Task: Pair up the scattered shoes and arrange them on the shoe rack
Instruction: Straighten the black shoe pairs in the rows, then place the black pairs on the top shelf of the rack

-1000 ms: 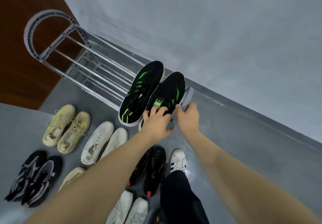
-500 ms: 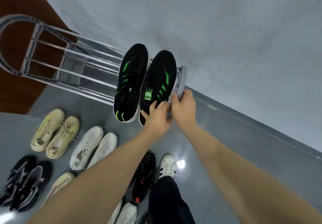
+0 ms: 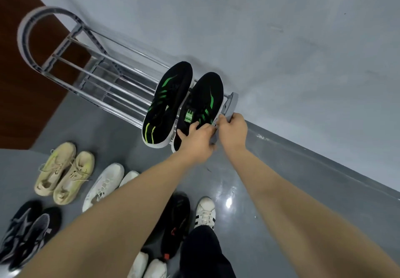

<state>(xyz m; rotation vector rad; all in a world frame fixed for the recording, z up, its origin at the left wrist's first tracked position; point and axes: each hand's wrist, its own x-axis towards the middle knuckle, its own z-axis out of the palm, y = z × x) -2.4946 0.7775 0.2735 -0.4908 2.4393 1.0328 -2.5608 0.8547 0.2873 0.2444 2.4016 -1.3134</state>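
Grey floor and wall frame your shoe rack (image 3: pixel 91 78), where the black-and-green pair (image 3: pixel 166 102) sits on top (right end). Your left hand (image 3: pixel 198 140) grips one shoe's heel; your right hand (image 3: pixel 233 131) clasps the rack's end.

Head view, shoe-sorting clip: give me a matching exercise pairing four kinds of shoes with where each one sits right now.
Things:
1. black sneakers with green stripes
2. beige lace-up sneakers
3. black and grey mesh sneakers
4. white sneaker with black stripes

Places:
A. on the floor at the far left edge, nearest the person
B. on the person's own foot, below a dark trouser leg
C. on the top bars of the metal shoe rack, by both hands
D. on the floor just in front of the rack's left half

Pairs: 1-C, 2-D, 3-A, 4-B
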